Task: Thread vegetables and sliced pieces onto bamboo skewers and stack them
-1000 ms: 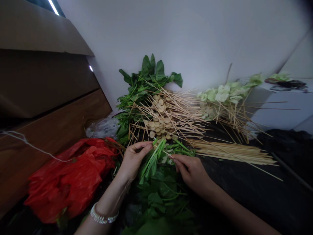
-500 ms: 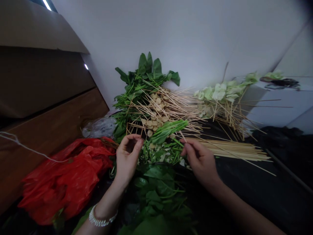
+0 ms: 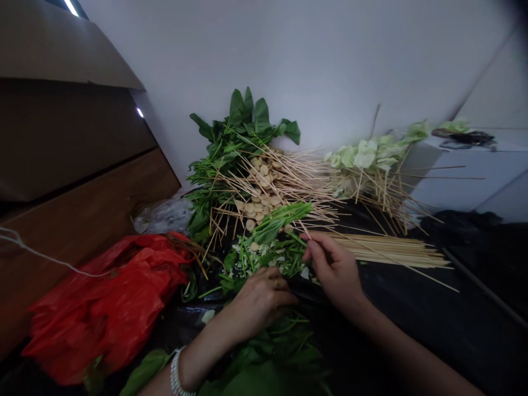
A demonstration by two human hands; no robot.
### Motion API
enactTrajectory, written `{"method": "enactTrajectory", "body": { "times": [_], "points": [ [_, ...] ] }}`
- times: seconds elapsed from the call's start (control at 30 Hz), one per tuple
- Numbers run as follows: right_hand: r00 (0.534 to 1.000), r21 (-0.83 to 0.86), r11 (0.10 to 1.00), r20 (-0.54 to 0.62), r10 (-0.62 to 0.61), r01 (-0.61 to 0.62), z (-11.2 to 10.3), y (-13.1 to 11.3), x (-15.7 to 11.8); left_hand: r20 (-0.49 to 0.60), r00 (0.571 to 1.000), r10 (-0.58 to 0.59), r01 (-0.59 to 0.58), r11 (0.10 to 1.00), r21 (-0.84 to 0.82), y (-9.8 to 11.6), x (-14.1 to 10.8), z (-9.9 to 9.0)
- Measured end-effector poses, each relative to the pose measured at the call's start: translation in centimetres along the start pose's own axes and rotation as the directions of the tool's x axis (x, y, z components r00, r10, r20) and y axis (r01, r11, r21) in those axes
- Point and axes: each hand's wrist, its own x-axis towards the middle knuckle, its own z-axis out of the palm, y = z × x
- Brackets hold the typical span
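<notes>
My right hand (image 3: 333,268) pinches the end of a thin wooden skewer (image 3: 304,229). Bright green leafy stems (image 3: 284,216) are threaded on its far end. My left hand (image 3: 264,297), with a beaded bracelet at the wrist, reaches palm down over the loose leafy greens (image 3: 276,360) nearest me. Its fingertips are hidden under the hand, so what they grip, if anything, does not show. Between and beyond the hands lies a scatter of chopped stems and pale bits (image 3: 284,256).
Skewered round pale slices (image 3: 262,176) lie behind, with bundled greens (image 3: 243,132) against the wall. To the right are bare skewers (image 3: 383,250) and skewered cabbage-like leaves (image 3: 367,154). A red plastic bag (image 3: 107,308) sits at left, on black sheeting (image 3: 396,308).
My left hand has moved right and toward me, from beside the chopped stems onto the loose greens, turning palm down. My right hand keeps the skewer almost in place.
</notes>
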Motion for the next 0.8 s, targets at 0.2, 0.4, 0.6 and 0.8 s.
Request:
{"method": "enactTrajectory", "body": {
  "times": [0.2, 0.4, 0.6, 0.8],
  "points": [
    [1.000, 0.017, 1.000, -0.014, 0.008, -0.008, 0.0, 0.0, -0.1, -0.166, 0.984, -0.065, 0.055, 0.997, -0.063, -0.4, 0.0, -1.0],
    [0.995, 0.128, 0.991, -0.083, 0.056, -0.046, -0.3, -0.3, -0.2, -0.489, 0.792, -0.364, 0.375, 0.923, -0.080, -3.3, -0.9, -2.4],
    [0.999, 0.143, 0.990, 0.049, 0.011, -0.018, -0.4, -0.4, -0.5, -0.710, 0.365, -0.602, 0.430, 0.785, -0.445, -5.3, -1.8, -4.2],
    [0.881, -0.010, 0.993, 0.462, -0.101, 0.119, 0.2, -0.7, -0.6, -0.597, 0.364, -0.714, 0.221, 0.690, -0.690, -4.6, -1.3, -4.6]
  ]
}}
